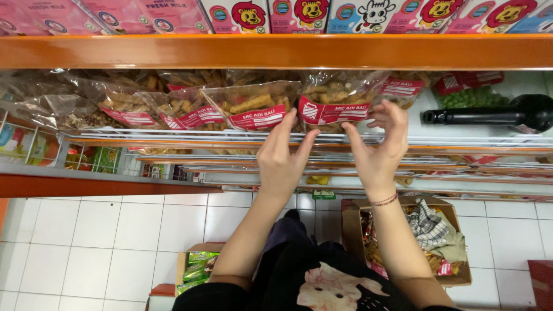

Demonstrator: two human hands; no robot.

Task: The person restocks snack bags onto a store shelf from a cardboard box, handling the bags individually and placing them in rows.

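Both hands reach up to a clear plastic bag of brown fried snack pieces with a red label (333, 102), which stands at the front edge of a white wire shelf (173, 137). The bag sits directly above and between the 2 hands. The left hand (282, 158) is below and slightly left of it, fingers extended upward and close together, their tips meeting the bag's lower edge near the red label. The right hand (380, 147) is just right of the bag, fingers curled loosely with the thumb and forefinger closing on the bag's lower right corner; whether they actually pinch the plastic is hard to tell. A thin red-and-white braided bracelet (385, 200) circles the right wrist.

To the left, a second clear bag of tan snack sticks (253, 106) leans beside the first (touching it at the edge), and further similar bags (132, 106) continue along the row, their contents blurred behind crinkled plastic. A dark glass bottle (495, 115) lies on its side at the right. An orange shelf board (276, 52) cuts off the pink milk cartons (242, 14) above. Below, an open brown cardboard box (348, 230) stands on the white tiled floor (86, 242), its contents partly hidden by the right forearm.
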